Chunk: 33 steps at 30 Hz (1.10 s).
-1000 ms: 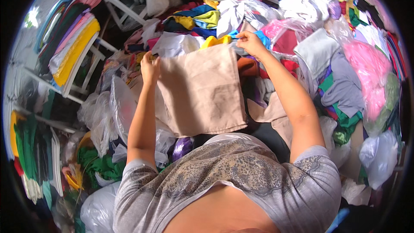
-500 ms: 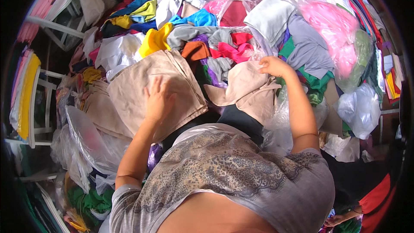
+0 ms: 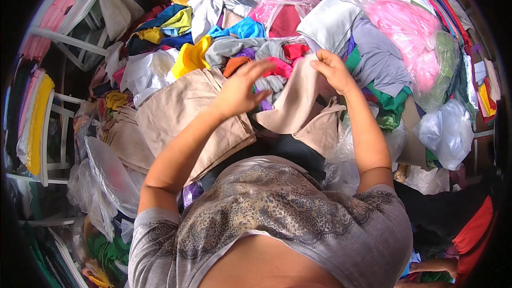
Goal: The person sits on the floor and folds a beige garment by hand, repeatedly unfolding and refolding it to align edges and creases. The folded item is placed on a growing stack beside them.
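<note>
My right hand (image 3: 329, 72) pinches the top corner of a loose beige cloth (image 3: 285, 104) and lifts it at the centre right, while the rest of that cloth hangs and lies crumpled below. My left hand (image 3: 240, 90) is open, fingers apart, in the air to the left of it, over the edge of a flat stack of beige cloths (image 3: 189, 120) on my lap. Beyond my hands lie a yellow cloth (image 3: 189, 57), a rust-orange one (image 3: 234, 65) and some red cloth (image 3: 296, 50).
Heaped fabrics and plastic bags surround me, among them a pink bag (image 3: 405, 37). White chairs (image 3: 61, 37) stand at the left, with stacks of folded cloth (image 3: 37, 122). At the bottom right are another person's arm (image 3: 437, 266) and red-and-black clothing (image 3: 474, 224).
The flat beige cloth was laid down at the left. My right hand then took the loose beige cloth and raised it. My left hand has left the stack and moved rightward and up.
</note>
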Available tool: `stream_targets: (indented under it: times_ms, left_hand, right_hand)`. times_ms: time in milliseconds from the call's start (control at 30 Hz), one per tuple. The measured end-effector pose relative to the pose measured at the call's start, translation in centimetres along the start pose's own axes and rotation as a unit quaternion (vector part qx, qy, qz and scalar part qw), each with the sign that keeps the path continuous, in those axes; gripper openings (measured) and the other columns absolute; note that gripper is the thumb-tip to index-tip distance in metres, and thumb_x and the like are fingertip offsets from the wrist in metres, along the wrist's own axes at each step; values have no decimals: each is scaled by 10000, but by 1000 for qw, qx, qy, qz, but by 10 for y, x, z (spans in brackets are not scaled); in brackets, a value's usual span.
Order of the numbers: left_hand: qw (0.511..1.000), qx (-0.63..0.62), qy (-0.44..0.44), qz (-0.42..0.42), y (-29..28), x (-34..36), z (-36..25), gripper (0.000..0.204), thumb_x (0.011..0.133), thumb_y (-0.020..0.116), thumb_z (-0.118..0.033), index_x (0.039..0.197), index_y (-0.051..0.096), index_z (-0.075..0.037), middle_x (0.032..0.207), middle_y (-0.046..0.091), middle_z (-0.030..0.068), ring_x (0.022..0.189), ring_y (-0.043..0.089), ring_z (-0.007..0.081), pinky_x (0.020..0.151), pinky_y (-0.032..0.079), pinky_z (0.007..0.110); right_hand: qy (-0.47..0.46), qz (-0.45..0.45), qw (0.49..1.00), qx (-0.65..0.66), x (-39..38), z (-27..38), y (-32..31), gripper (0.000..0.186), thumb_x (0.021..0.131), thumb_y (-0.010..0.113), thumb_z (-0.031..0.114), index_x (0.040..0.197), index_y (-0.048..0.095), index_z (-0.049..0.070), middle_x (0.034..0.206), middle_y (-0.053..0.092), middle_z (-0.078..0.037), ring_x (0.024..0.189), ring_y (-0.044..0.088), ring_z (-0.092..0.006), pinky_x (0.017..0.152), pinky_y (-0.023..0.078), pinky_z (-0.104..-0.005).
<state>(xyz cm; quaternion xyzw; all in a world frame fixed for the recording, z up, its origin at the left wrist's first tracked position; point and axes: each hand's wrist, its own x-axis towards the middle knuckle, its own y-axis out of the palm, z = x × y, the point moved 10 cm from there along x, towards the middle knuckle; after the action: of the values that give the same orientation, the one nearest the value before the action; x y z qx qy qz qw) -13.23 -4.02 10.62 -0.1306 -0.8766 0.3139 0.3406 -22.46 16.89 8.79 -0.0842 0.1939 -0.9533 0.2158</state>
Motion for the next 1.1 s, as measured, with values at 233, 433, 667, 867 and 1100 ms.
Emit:
stream_targets:
  times_ms: [233,433,667,867,1100]
  left_hand:
    - [963,-246,59,88,-80,69,-72,685,824,717,-12,1455,456,-67,1354,549,82,1271,508,196,1063,402,321]
    - [977,-87,38,193,-129,28,-67,189,843,755,-136,941,665,-1,827,600,60,789,566,138,740,469,292]
    - [962,-120,-199,143,-194,-56,-20,152,871,685,20,887,541,-25,878,535,3,834,501,113,778,422,260]
    - [981,-88,-172,-4,-252,-131,-60,218,832,666,23,1013,552,-18,927,520,4,854,493,98,736,396,245]
    - [869,-268,-176,-377,-312,-190,-69,661,775,777,-102,1365,489,-24,1062,689,108,955,677,194,863,542,304]
  right_hand:
    - [-124,208,963,122,-7,180,78,132,945,638,139,913,539,58,838,482,58,774,447,-31,694,371,-212]
    - [-148,260,953,52,-12,220,79,165,894,708,131,884,579,28,846,539,17,803,515,-58,716,411,-229]
    - [-99,332,924,-161,-13,202,99,221,727,743,142,868,639,7,782,618,-22,690,522,-70,589,395,-262]
    - [-215,337,911,-100,-22,209,109,134,716,705,59,800,617,2,757,589,-52,718,558,-158,664,439,-304]
    - [-188,275,939,82,6,226,104,164,802,720,114,863,609,9,806,567,4,788,531,-83,705,421,-242]
